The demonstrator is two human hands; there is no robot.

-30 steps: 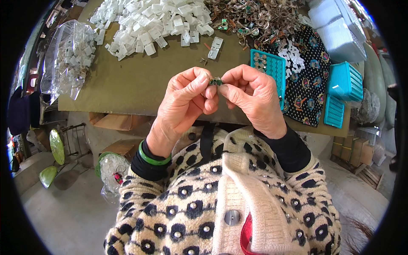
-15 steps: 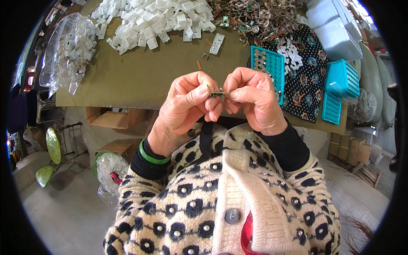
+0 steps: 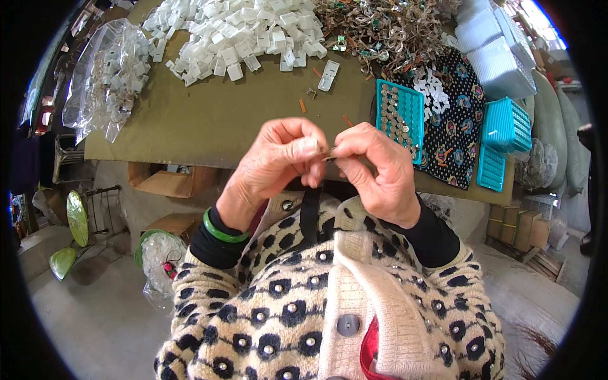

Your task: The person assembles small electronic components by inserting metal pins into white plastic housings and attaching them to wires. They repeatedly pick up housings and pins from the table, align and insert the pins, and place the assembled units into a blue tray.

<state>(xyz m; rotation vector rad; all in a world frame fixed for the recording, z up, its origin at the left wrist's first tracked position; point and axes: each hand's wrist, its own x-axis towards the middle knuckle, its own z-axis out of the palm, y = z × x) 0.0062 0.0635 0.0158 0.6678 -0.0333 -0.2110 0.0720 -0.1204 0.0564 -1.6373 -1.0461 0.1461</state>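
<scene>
My left hand (image 3: 269,161) and my right hand (image 3: 380,168) meet in front of my body, just over the near edge of the work table. Thumb and fingers are pinched together on both. Between the fingertips is a small circuit board (image 3: 327,158), now turned so that only a thin dark sliver shows. The fingers hide most of it. To the right of my hands lies a teal tray (image 3: 413,114) with round silver button cells (image 3: 396,117) in its left part. Small orange strips (image 3: 302,106) lie on the table beyond my hands.
White plastic casings (image 3: 247,38) are heaped at the back, beside a clear bag (image 3: 104,79) of similar parts. Wired circuit boards (image 3: 386,28) pile up at back right. White pieces (image 3: 432,92) lie on a patterned cloth (image 3: 459,126). Stacked teal trays (image 3: 506,126) stand at far right.
Both hands have come slightly lower in the picture. The circuit board has turned between the fingertips, and its green side no longer shows. The view has shifted a little.
</scene>
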